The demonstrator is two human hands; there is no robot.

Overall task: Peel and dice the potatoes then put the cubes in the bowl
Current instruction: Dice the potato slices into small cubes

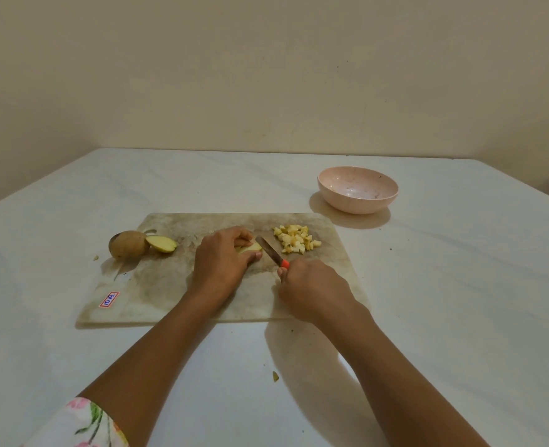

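Note:
A stained cutting board (169, 285) lies on the white table. My left hand (221, 262) curls over a pale potato piece (249, 248) at the board's middle and holds it down. My right hand (308, 285) grips the orange handle of a knife (269, 250), whose blade lies just right of that piece. A pile of potato cubes (295, 238) sits on the board's far right part. At the board's left end a whole unpeeled potato (127, 244) lies beside a cut potato half (161, 244). A pink bowl (358, 189) stands beyond the board, to the right, with no cubes in it.
A small potato scrap (275, 376) lies on the table near me, another (95, 258) left of the board. A red-and-white sticker (109, 299) marks the board's near left corner. The wall stands behind the table's far edge.

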